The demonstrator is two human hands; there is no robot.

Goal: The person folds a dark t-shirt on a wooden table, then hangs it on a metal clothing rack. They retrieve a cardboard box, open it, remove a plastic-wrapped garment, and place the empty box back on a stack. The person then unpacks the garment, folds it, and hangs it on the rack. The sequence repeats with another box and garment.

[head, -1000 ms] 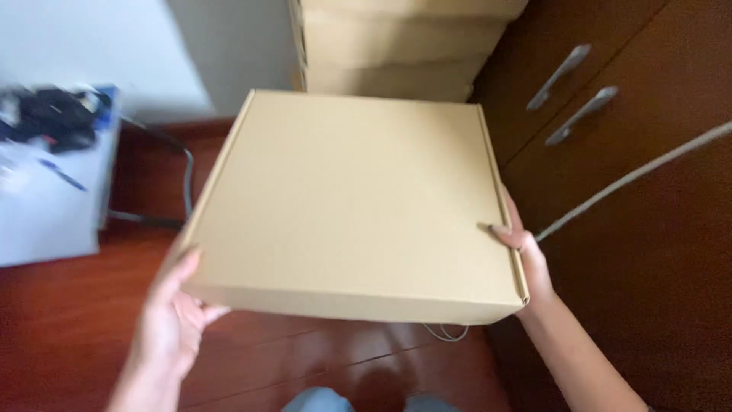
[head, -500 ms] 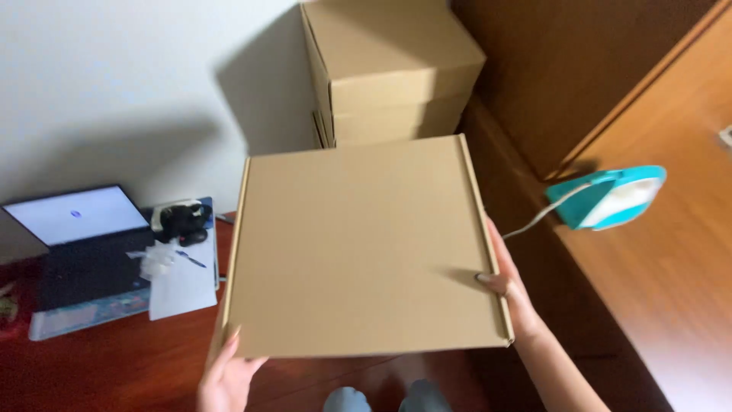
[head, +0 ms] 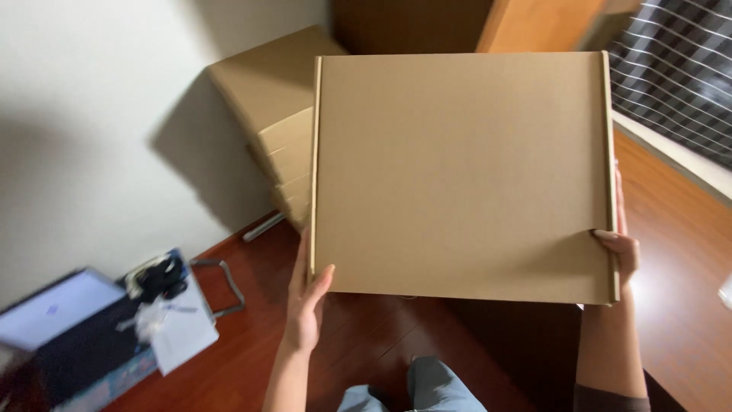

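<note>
Plain brown corrugated cardboard box [head: 461, 172], flat and rectangular, left hand [head: 305, 301] and right hand [head: 621, 248] clasping opposite edges

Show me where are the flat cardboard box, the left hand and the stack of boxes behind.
flat cardboard box [head: 461, 172], head view, middle of its top face.
left hand [head: 307, 301], head view, back of the hand at the box's left edge.
stack of boxes [head: 267, 84], head view, top of the uppermost box.
</note>
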